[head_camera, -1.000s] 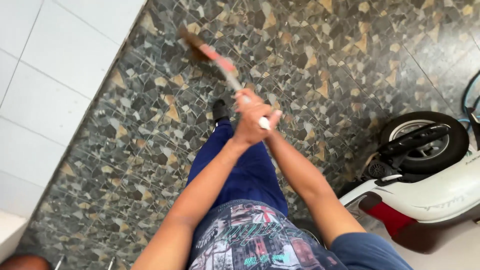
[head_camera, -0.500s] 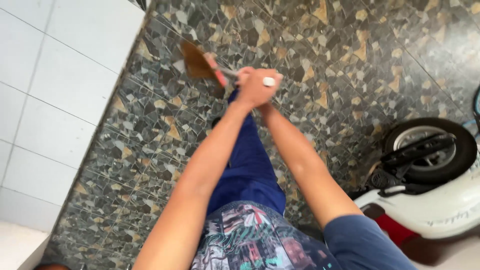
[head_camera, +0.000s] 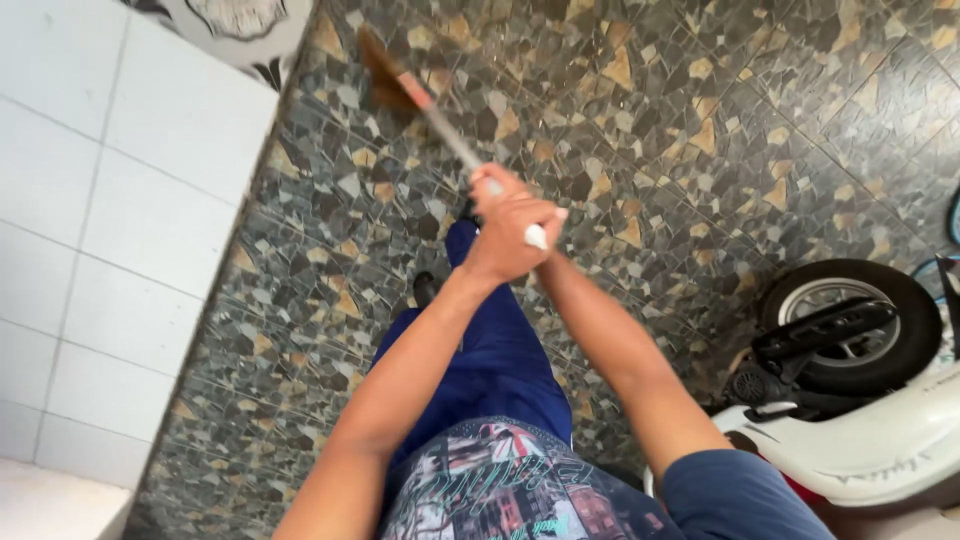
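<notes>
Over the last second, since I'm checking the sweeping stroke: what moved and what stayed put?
The broom swung: its brush head went from mid-floor leftward toward the white tiled wall, and now lies farther out along the floor beside it. Both hands, left hand and right hand, kept their grip on the handle's end throughout. The scooter stands where it was on the mosaic floor.

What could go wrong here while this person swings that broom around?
Both hands grip the very end of the broom, so the far head may be hard to steer and could strike the white tiled wall. The parked scooter stands close on the right; a wide sweep might hit its wheel.
</notes>
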